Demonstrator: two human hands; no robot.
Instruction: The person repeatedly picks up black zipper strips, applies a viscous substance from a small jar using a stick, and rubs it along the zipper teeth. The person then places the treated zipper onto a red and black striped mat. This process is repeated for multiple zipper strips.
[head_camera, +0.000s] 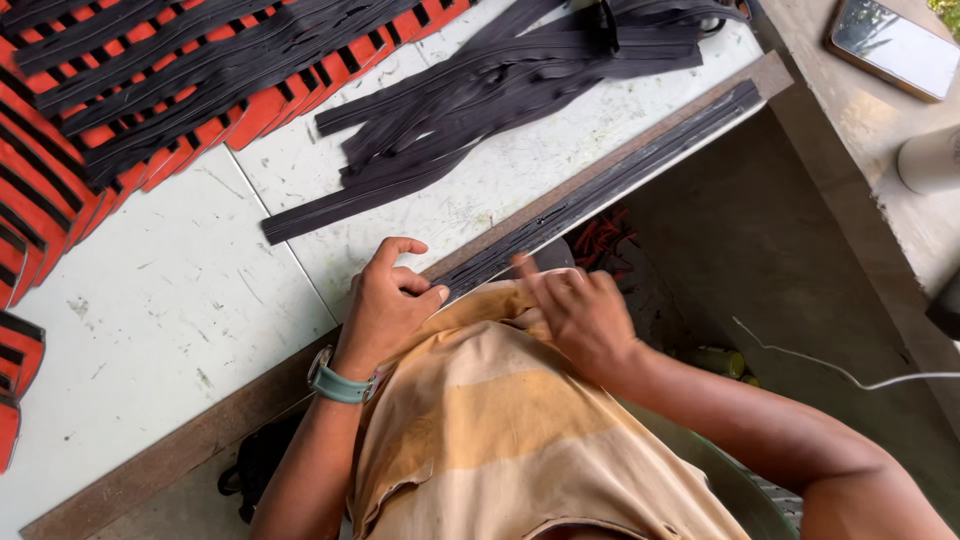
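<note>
A stack of red pieces with black strips (120, 100) fills the upper left of the frame on the white worktop (160, 300). A loose heap of black zippers (480, 90) lies at top centre. At upper right, a phone (893, 47) rests on a concrete ledge (880, 130), near a white cup (930, 160). A white cable (830, 368) runs along the right.

A long black zipper strip (600, 190) lies straight along the table's front edge.
</note>
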